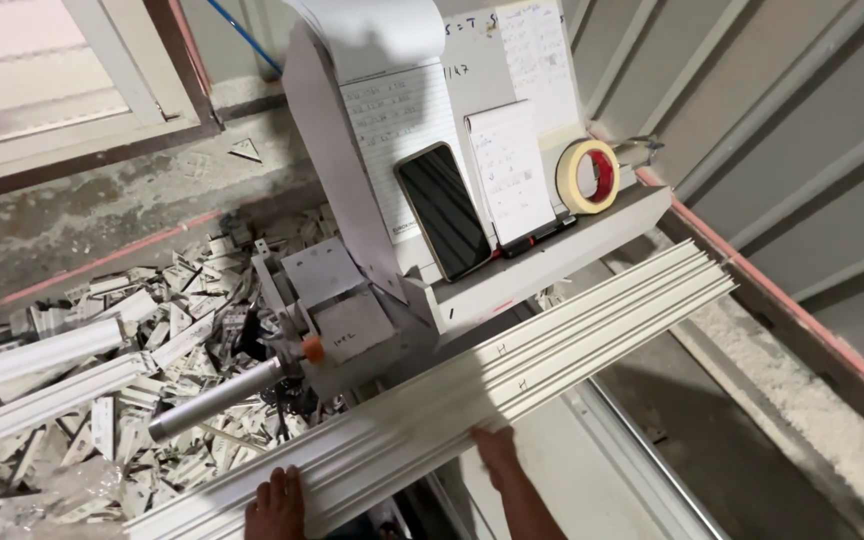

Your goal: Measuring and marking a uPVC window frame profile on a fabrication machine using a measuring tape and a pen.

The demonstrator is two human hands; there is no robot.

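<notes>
Both my hands, left (275, 505) & right (497, 455), grip the bundle of white profiles (472, 390) lying across the machine (352, 310). Long, stiff, prob light but whippy; ribbed edges, so hold wide apart near mid-length.

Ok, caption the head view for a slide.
Both hands, left hand and right hand, steady white profile strips beside a grey stand.

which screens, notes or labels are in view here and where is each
Dark rectangular phone screen: leaning upright on the grey ledge, unlit.
Small white handwritten notepad: right of the phone, leaning back.
Lined white paper sheet: behind the phone, on the grey panel.
</notes>
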